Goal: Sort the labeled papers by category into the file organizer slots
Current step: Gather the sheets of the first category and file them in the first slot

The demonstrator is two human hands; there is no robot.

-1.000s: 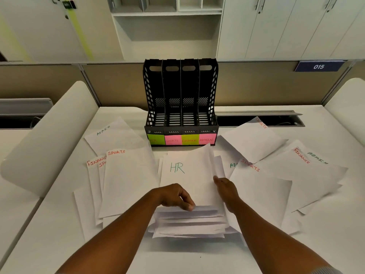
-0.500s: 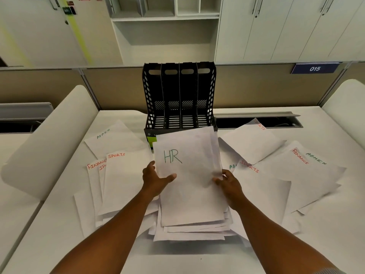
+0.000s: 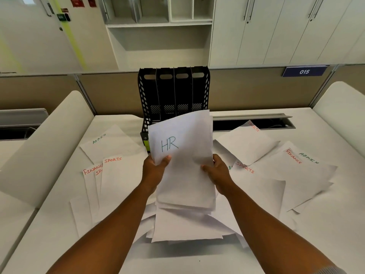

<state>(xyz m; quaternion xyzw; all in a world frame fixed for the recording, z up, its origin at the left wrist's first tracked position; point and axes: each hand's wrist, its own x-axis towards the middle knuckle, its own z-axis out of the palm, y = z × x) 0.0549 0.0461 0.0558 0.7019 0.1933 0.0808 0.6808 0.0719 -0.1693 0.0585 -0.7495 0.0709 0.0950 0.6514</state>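
Nearest the viewer, a loose heap of white sheets (image 3: 185, 226) lies on the white tabletop (image 3: 197, 258), just in front of the file organizer (image 3: 173, 91) and below the raised stack. Above that heap both hands hold up a stack of HR papers (image 3: 183, 165), its top sheet marked "HR" in green. The left hand (image 3: 155, 171) grips the stack's left edge with the thumb pressed on the front just under the lettering; the right hand (image 3: 217, 172) grips the right edge, thumb on the front and fingers curled behind. The stack's upper part covers the lower front of the organizer, hiding most of its coloured slot labels; only a sliver of green label (image 3: 146, 144) shows at the left.

To the left of the organizer lie a SPORTS sheet (image 3: 118, 180) overlapping a FINANCE sheet (image 3: 89, 186), and farther back an ADMIN sheet (image 3: 112, 145). To its right lie another SPORTS sheet (image 3: 256, 186), sheets marked FINANCE and ADMIN (image 3: 304, 169), and one more sheet (image 3: 246, 143) nearer the organizer.

The black organizer stands upright at the tabletop's far edge with four slots. Behind it a blue sign (image 3: 304, 71) reads "015".
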